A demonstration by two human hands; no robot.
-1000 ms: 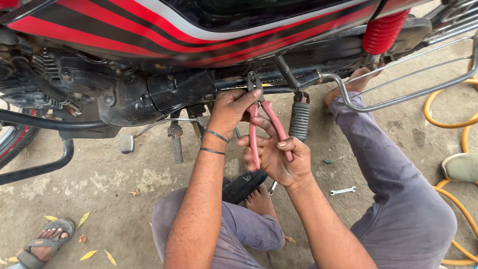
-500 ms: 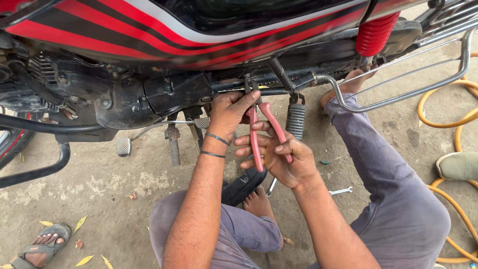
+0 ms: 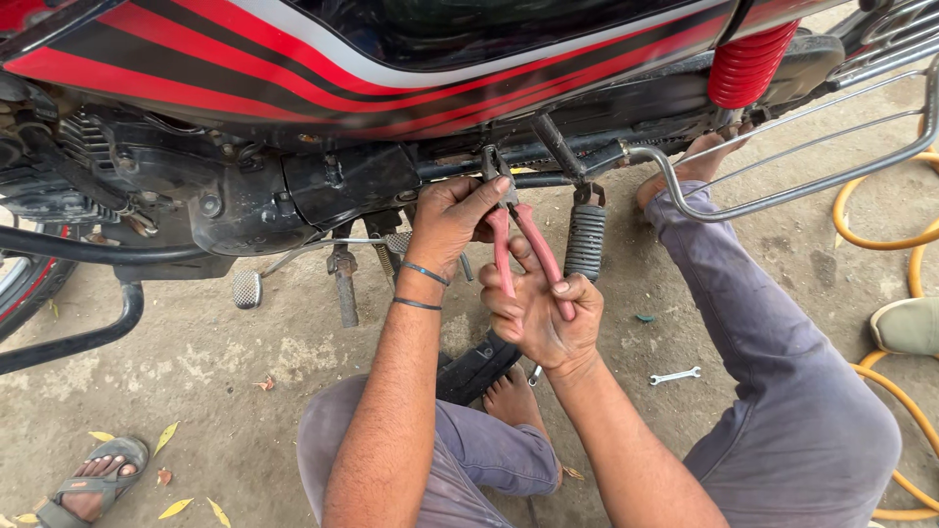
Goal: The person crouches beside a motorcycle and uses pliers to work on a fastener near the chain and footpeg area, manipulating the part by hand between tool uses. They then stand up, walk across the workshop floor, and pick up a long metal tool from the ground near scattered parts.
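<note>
Right hand (image 3: 543, 318) was wrapped around the 2 pink handles of the pliers (image 3: 518, 249), fingers pressing them together, just right of frame centre. Left hand (image 3: 452, 217) closed over the pliers' head, thumb along the top, steadying it against the underside of the motorcycle (image 3: 293, 186) at upper centre; what the tool's tip bit on was hidden by the fingers. 2 dark bands sat on the left wrist. A black ribbed footpeg (image 3: 585, 242) hung just right of the handles. Red shock spring (image 3: 748, 64) stood upper right, by a chrome guard rail (image 3: 782, 200). A small spanner (image 3: 675, 375) lay on the concrete, right of centre. Orange hose (image 3: 861, 225) coiled at the right edge. Another person's sandalled foot (image 3: 93, 479) showed at lower left.
</note>
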